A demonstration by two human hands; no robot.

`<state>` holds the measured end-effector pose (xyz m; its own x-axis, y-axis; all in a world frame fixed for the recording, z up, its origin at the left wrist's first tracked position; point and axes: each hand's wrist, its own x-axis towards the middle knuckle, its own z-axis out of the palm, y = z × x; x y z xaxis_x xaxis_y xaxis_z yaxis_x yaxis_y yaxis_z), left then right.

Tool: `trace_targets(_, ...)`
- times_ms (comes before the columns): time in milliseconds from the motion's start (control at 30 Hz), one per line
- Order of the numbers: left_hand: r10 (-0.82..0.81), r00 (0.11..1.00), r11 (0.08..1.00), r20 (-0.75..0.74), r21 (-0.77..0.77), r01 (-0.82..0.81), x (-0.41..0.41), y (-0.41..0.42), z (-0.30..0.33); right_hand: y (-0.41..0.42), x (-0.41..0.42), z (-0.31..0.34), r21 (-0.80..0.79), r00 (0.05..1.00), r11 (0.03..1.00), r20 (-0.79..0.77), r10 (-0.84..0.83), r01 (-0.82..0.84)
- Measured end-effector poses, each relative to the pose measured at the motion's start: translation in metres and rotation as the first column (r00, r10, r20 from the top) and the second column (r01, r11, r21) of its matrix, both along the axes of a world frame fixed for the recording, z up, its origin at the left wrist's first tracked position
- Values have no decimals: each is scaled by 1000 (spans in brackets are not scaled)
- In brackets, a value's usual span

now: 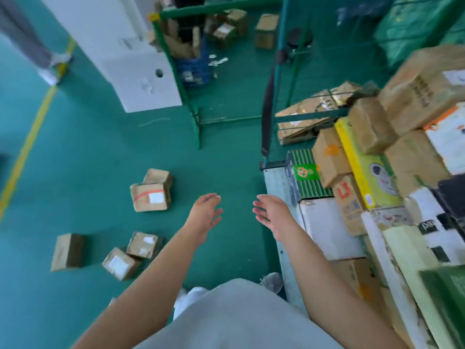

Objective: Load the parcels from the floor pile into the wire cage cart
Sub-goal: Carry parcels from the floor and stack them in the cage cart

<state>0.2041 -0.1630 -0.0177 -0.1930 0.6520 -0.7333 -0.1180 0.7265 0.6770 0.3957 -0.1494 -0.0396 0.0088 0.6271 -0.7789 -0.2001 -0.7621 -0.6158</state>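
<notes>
Parcels (150, 200) on floor (83, 152) ahead-left, nearer empty left hand (205, 212) than right hand (271, 212), fingers of both apart.

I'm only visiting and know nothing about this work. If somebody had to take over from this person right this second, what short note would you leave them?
Hands: left hand and right hand are both open, empty, held out over the green floor.

Parcels on the floor: a box with orange tape with a smaller box touching its far side; nearer, a plain brown box on its own, and two labelled boxes touching.

Cart: the wire cage cart on the right is already piled with many parcels.

Done: much loaded. Left: those five floor boxes, none gripped yet.
</notes>
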Motion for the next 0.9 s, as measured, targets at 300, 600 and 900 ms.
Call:
trace_targets(300, 217, 976, 976, 18, -11, -217, -138, -62, 2, -27, -144, 6, -7, 948, 950, 70, 310, -311)
trace_targets(600, 297, 950, 953, 100, 33, -301, -280, -90, 8, -52, -284, 17, 1, 890, 904, 172, 422, -428)
trace_targets(900, 420, 899, 905, 125, 15, -425, -391, -99, 3, -47, -402, 15, -20, 807, 825, 196, 558, -565)
